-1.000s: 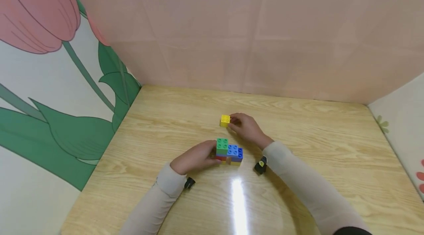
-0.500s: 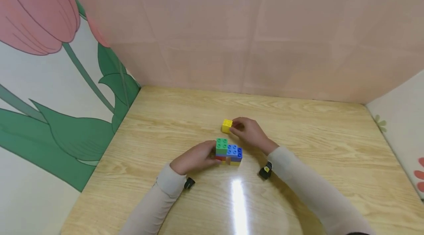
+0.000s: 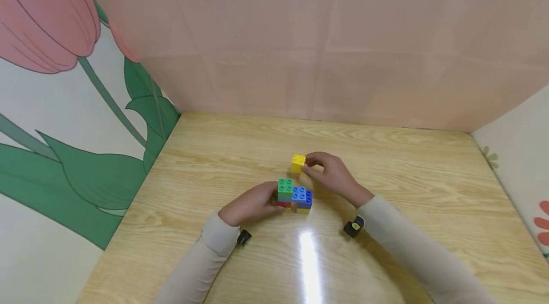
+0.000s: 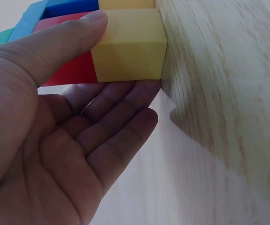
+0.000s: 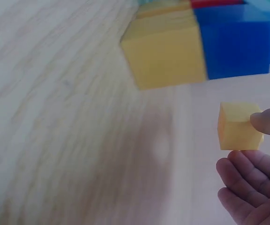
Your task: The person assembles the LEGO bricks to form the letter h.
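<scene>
My left hand [image 3: 250, 205] holds a small structure of toy building bricks standing on the table. A green brick [image 3: 285, 189] tops it, beside a light blue brick [image 3: 299, 193]. Below are a dark blue brick [image 5: 235, 44], a red brick [image 4: 73, 61] and yellow bricks [image 4: 130, 51] at the base. In the left wrist view the thumb lies across the red brick, its tip at the yellow one, with fingers on the opposite side. Just behind the structure, my right hand [image 3: 338, 177] pinches a loose yellow brick [image 3: 298, 163] between thumb and fingers, apart from the structure.
The wood-grain table [image 3: 214, 151] runs back to a pink wall covering [image 3: 266, 80]. A tulip-patterned panel [image 3: 98, 166] borders the left side and a pale flowered panel [image 3: 514, 142] the right. A bright light reflection lies on the table in front of the structure.
My right hand has drawn the yellow brick slightly right and toward me, and the brick's front face shows more. The left hand and the structure stay nearly in place.
</scene>
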`<state>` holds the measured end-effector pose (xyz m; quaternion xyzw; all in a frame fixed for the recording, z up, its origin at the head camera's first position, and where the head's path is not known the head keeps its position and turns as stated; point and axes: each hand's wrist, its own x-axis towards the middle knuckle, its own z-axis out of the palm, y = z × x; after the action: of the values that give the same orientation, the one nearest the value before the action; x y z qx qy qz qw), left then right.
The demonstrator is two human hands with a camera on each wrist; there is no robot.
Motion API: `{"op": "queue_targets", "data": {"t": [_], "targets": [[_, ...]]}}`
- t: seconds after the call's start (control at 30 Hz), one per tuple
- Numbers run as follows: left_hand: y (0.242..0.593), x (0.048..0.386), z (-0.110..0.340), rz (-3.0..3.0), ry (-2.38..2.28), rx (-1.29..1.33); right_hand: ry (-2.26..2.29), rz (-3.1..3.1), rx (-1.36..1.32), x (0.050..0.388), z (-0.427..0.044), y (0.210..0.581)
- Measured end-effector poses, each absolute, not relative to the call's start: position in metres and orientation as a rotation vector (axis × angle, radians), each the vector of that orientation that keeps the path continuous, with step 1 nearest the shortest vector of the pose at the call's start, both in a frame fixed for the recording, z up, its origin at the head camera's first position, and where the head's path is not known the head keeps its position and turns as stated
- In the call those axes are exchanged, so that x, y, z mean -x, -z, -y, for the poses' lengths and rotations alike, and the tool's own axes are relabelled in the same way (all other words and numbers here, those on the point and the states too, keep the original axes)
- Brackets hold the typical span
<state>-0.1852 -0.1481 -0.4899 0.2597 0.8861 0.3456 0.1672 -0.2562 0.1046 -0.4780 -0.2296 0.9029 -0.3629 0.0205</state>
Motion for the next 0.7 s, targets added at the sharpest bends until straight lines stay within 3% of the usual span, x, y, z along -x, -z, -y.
{"op": "queue_targets", "data": {"t": [0.7], "targets": [[0.49,0.186,0.15,-2.522,-1.003,-0.768,1.16,-2.944,1.063,0.214,-0.102,0.429]]}}
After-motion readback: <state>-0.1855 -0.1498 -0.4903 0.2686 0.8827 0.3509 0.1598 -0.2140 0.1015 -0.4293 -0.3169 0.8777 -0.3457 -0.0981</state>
